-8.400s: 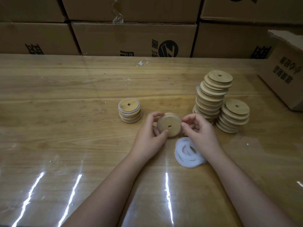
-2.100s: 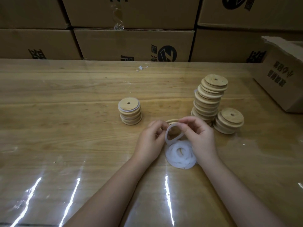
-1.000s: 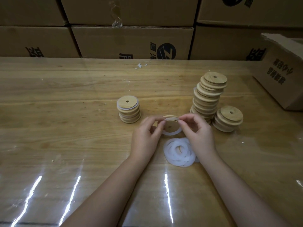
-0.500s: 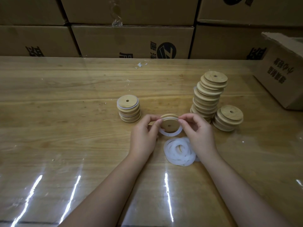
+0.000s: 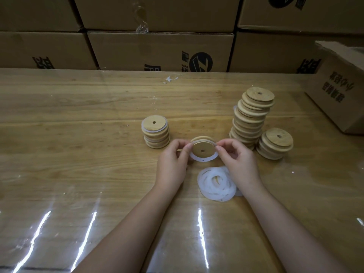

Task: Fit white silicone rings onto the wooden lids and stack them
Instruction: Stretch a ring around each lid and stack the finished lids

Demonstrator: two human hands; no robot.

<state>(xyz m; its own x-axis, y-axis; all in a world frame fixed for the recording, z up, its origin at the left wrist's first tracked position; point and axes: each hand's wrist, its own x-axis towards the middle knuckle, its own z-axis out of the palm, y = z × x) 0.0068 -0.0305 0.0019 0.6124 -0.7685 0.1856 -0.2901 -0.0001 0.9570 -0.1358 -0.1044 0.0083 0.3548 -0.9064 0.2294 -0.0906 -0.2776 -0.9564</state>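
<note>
Ringed stack (image 5: 155, 133) at left on counter (image 5: 78, 154). Left hand (image 5: 173, 164): fingers curled, pinching left edge of lid (image 5: 202, 149) and ring (image 5: 208, 159), held tilted at centre. Ring looks half-seated, lower arc loose off rim. Right hand (image 5: 240, 162): fingers curled, pinching right edge likewise. Best: keep pinches opposite, work ring evenly round rim, avoid twist. Spare rings (image 5: 216, 183) nearer; bare lids (image 5: 252, 117) right.

One wide-angle camera is riding on the person's head, looking forward and down across the wooden table (image 5: 78, 154). It is sitting close above the near edge, framing the left hand (image 5: 173, 166) and right hand (image 5: 241, 166) mid-picture, and is facing the stacked cardboard boxes (image 5: 157, 50) behind the far edge.
</note>
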